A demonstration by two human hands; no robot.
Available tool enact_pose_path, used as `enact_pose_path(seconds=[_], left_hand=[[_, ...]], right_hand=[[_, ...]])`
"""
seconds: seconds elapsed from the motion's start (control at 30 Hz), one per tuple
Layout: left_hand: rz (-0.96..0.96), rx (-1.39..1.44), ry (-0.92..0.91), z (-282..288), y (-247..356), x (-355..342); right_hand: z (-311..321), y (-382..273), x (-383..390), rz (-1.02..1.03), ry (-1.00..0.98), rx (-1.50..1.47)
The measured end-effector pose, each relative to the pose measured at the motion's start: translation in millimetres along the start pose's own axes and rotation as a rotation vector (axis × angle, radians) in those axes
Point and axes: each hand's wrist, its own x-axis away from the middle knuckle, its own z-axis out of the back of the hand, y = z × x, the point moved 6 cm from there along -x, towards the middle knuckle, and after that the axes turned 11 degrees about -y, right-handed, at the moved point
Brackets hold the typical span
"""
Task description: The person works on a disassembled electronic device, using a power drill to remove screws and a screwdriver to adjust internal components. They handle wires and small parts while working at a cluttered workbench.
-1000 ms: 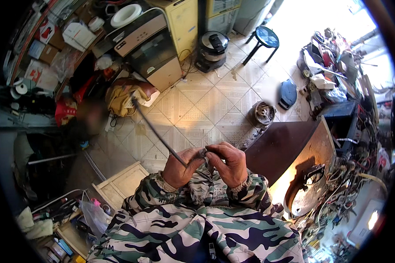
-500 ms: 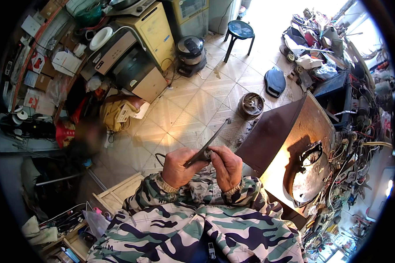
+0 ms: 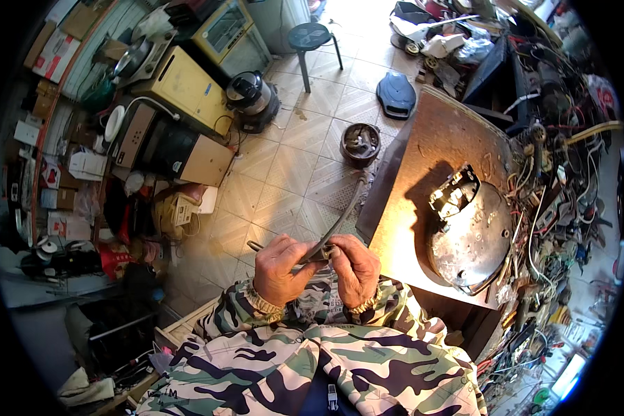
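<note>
In front of my chest, both hands are closed around one piece of work. My left hand (image 3: 281,272) grips a long, grey, curved strip (image 3: 342,216) near its lower end; the strip rises away from me to the upper right. A short dark rod-like end (image 3: 254,245) sticks out left of that hand, and whether it belongs to the strip I cannot tell. My right hand (image 3: 354,269) pinches at the strip's lower end, with thumb and fingers on a small dark part (image 3: 328,252) there. The fingers hide most of this part.
At my right, a brown worktable (image 3: 395,244) carries a round metal disc (image 3: 469,239) with a black bracket (image 3: 456,191). Tangled parts and wires crowd its right side. On the floor are a round scrap-filled pot (image 3: 360,144), a dark flat appliance (image 3: 396,95), a stool (image 3: 310,37) and a cooker (image 3: 252,100).
My view has turned to the right, so the room has shifted left. The strip now shows steeper and more curved. Both hands keep their hold close together.
</note>
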Motion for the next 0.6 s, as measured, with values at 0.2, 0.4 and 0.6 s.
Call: enact_pose_path(seconds=[0.2, 0.4, 0.6], left_hand=[[-0.063, 0.014, -0.089, -35, 29, -26], [-0.089, 0.026, -0.136, -55, 38, -33], [-0.117, 0.049, -0.161, -60, 40, -40]], right_hand=[[47, 2, 20, -0.008, 0.1, -0.074], [68, 7, 29, -0.031, 0.164, -0.144], [78, 10, 28, -0.056, 0.134, -0.178]])
